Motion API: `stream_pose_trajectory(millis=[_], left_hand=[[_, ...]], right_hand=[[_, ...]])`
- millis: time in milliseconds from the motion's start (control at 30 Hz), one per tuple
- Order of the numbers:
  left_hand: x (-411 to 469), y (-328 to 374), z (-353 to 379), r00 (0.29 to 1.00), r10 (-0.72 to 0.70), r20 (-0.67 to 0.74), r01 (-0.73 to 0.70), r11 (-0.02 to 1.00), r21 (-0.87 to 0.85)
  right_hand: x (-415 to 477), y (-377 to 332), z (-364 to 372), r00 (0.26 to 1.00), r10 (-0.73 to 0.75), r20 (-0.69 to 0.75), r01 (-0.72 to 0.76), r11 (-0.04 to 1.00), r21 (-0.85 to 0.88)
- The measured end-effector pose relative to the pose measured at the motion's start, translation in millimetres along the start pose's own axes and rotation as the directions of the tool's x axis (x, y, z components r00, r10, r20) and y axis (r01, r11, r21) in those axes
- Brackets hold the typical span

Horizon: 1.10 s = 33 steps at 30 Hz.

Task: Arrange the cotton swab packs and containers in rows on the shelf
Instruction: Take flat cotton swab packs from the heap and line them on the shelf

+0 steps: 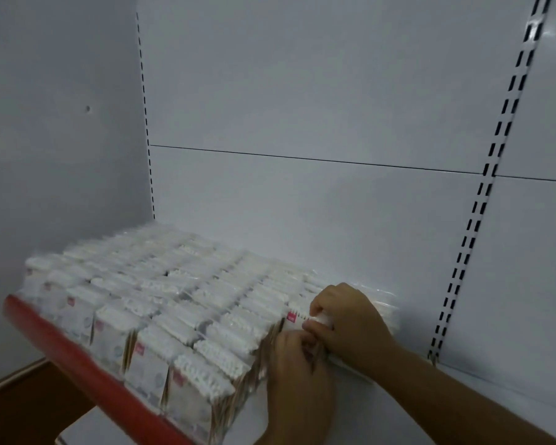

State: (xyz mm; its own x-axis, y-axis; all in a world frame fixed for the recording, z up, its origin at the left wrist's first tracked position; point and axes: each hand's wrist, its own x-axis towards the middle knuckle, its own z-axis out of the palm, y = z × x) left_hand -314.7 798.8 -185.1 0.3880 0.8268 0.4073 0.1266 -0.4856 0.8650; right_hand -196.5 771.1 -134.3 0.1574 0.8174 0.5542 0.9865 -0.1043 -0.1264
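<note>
Several rows of clear cotton swab packs (161, 303) with white tips and pink labels stand upright on the white shelf (463, 393), filling its left part up to the red front rail. At the right end of the rows, my right hand (350, 319) grips one cotton swab pack (297, 316) with a pink label, fingers curled over its top. My left hand (296, 370) is just in front of it, fingers bent against the side of the same pack and the row end. Whether the left fingers close round the pack is hidden.
The red front rail (87, 364) edges the shelf. White back panels with slotted uprights (482, 200) rise behind. A grey side wall (58, 123) closes the left. Bare shelf surface lies to the right of my hands. Brown floor (20, 399) shows below left.
</note>
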Motion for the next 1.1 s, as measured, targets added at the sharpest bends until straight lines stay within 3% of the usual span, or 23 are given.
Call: stream_pose_trajectory(millis=[67,200,333,433,533,633,700,767,800,833,900,1000,1100], left_hand=[[3.2,-3.9,-1.0,0.994,-0.100,0.049,0.101,0.995,-0.016],[-0.3,-5.8,1.5,0.990,-0.124,0.060,0.126,0.992,-0.028],[5.9,-10.2,9.0,0.980,-0.168,0.105,0.182,0.972,-0.148],[7.8,-17.0,15.2,0.988,-0.143,0.056,0.151,0.971,-0.183],[9.7,-17.9,14.5,0.980,-0.174,0.092,0.190,0.961,-0.200],[9.9,-14.9,8.4,0.996,-0.071,0.057,0.076,0.992,-0.101],[2.0,3.0,8.6,0.984,0.153,0.086,-0.153,0.988,-0.007],[-10.4,42.5,20.7,0.880,0.386,0.278,-0.401,0.916,-0.004],[-17.8,69.1,32.8,0.774,0.471,0.424,-0.524,0.852,0.009],[-25.2,97.6,48.3,0.655,0.501,0.566,-0.615,0.788,0.014],[-42.8,159.0,83.7,0.480,0.410,0.776,-0.679,0.734,0.031],[-93.2,241.5,131.1,0.330,0.364,0.871,-0.755,0.656,0.012],[-159.5,300.6,173.4,0.188,0.411,0.892,-0.860,0.508,-0.052]], right_hand=[[0.0,-1.9,-4.9,0.999,-0.015,0.049,0.015,1.000,0.001],[-0.1,0.2,-20.7,0.989,-0.067,0.135,0.069,0.997,-0.017],[-12.6,17.2,-50.4,0.994,0.104,-0.045,-0.103,0.995,0.009],[-40.5,41.6,-82.1,0.977,0.194,0.093,-0.176,0.969,-0.176],[-80.0,69.1,-114.8,0.908,0.343,0.242,-0.220,0.881,-0.419],[-122.9,83.0,-152.0,0.805,0.545,0.236,-0.376,0.775,-0.507],[-155.2,85.0,-179.7,0.757,0.610,0.235,-0.413,0.726,-0.550],[-188.0,82.9,-208.0,0.729,0.646,0.226,-0.425,0.686,-0.591],[-204.6,81.6,-222.6,0.724,0.656,0.211,-0.432,0.671,-0.603],[-220.7,80.2,-237.3,0.718,0.669,0.192,-0.455,0.660,-0.597],[-256.8,74.1,-268.7,0.708,0.691,0.149,-0.503,0.641,-0.580],[-322.5,59.9,-314.3,0.690,0.717,0.101,-0.544,0.606,-0.581],[-400.3,44.6,-357.7,0.644,0.764,0.046,-0.583,0.529,-0.616]])
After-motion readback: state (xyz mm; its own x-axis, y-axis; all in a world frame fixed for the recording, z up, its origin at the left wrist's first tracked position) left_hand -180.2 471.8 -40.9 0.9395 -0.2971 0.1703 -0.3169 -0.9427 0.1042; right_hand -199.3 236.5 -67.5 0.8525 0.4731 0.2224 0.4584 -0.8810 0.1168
